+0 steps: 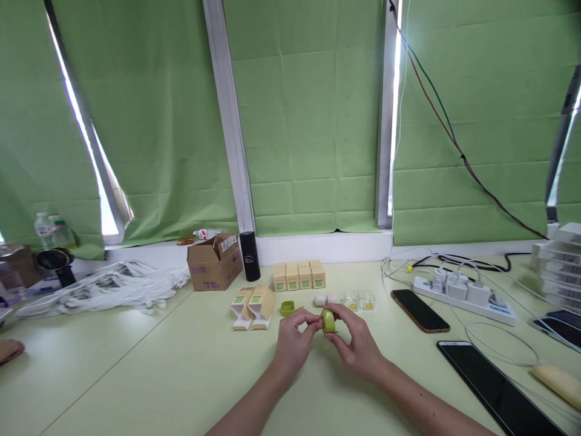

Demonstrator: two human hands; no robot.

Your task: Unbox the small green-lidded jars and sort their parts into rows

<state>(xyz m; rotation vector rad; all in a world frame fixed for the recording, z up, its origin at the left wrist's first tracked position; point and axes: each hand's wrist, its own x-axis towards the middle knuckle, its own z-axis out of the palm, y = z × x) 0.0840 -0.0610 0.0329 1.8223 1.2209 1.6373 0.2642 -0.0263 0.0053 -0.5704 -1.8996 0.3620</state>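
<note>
Above the table, between both hands, is a small green rounded plastic piece [328, 321]. My right hand [356, 342] pinches it from the right between thumb and fingers. My left hand [295, 336] is closed, its fingertips pressed to the left side of the same piece. Just beyond my left hand lies a second green piece [287, 308], hollow and box-like. Behind the hands stand small whitish cylinders [320, 300] and clear little containers [351, 300] with yellow inside. To the left are two opened cardboard boxes, one of them a tan carton [262, 306] with its flaps out.
A row of closed small cartons [299, 276] stands at the back, near a black cylinder [250, 257] and a brown cardboard box [215, 262]. White cables [113, 287] lie left. Right are a phone [420, 310], a power strip [467, 295] and a tablet [494, 387]. Another person's hand [9, 350] shows far left.
</note>
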